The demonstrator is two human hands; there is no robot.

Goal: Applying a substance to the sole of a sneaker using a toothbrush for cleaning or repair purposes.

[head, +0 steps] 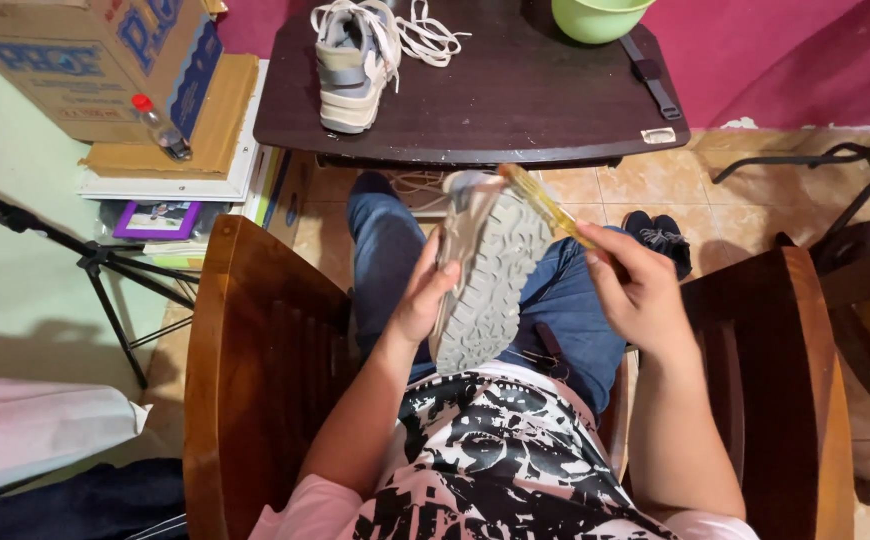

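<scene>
While you are sitting in the wooden chair (pixel 255 340) and looking down from the head view, your left hand (pixel 423 300) is clamping the sneaker (pixel 485 270) from its 9 o'clock side, fingers wrapped over the upper, so the grey treaded sole is facing you above your lap. Your right hand (pixel 635 290), at the shoe's 3 o'clock, is pinching shut on a slim yellow-handled tool (pixel 545 205); its far end is lying against the toe edge of the sole near 12 o'clock, though the tip itself is too blurred to make out.

Beyond your knees, at 12 o'clock, the matching second sneaker (pixel 355 60) is standing on the dark tabletop (pixel 515 100) with its laces trailing, and a green bowl (pixel 595 15) is sitting near the tabletop's far edge.

Judging from this grip, the risk is a slip: the tool is riding on a curved rubber edge, and your left fingers are lying close to its line of travel. Too much force, or a loosening one-handed hold, could be sending the tool toward those fingers or your thigh, or letting the shoe twist and drop.
</scene>
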